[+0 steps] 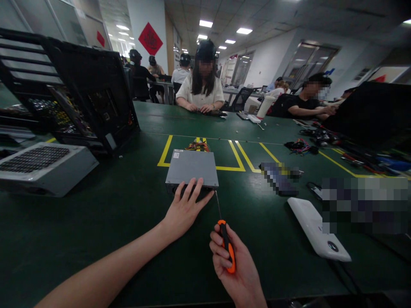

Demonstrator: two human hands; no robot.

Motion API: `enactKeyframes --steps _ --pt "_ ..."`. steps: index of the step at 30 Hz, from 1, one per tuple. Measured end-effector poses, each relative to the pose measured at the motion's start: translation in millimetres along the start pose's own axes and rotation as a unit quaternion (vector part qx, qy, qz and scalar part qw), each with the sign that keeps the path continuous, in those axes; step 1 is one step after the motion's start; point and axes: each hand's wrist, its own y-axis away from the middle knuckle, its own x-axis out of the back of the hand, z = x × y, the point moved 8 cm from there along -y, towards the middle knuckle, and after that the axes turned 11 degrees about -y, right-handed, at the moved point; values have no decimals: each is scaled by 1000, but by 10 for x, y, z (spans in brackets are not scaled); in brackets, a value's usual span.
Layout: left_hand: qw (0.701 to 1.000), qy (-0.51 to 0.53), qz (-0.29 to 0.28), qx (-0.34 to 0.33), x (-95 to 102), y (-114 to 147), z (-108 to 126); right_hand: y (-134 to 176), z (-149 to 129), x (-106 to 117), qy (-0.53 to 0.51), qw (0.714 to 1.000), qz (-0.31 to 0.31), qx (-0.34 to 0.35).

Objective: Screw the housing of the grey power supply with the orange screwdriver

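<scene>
A grey computer power supply [192, 168] lies on the green table in front of me, its bundle of coloured cables [198, 146] at the far side. My left hand [184, 209] rests against its near edge, fingers spread, with the fingertips on the top edge and the thumb by the near right corner. In my right hand [233, 256] is an orange and black screwdriver [228, 248], fingers wrapped round the handle. Its thin shaft points away from me, and the tip reaches the near right corner of the power supply, close to my left thumb. Any screw there is too small to make out.
At left stand a black computer case [86, 94] and another power supply [73, 164]. A white device [317, 229] lies at right, with cable bundles [302, 146] farther back. Yellow tape [231, 168] marks the table [144, 265]. A person [202, 85] sits opposite.
</scene>
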Motion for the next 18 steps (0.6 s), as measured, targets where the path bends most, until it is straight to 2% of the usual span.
enactKeyframes --steps 11,18 --pt "999 51 0 -6 -9 34 -31 24 18 3 22 1000 10 18" --pt "999 48 -9 1 -13 35 -43 17 27 -8 33 999 8 24"
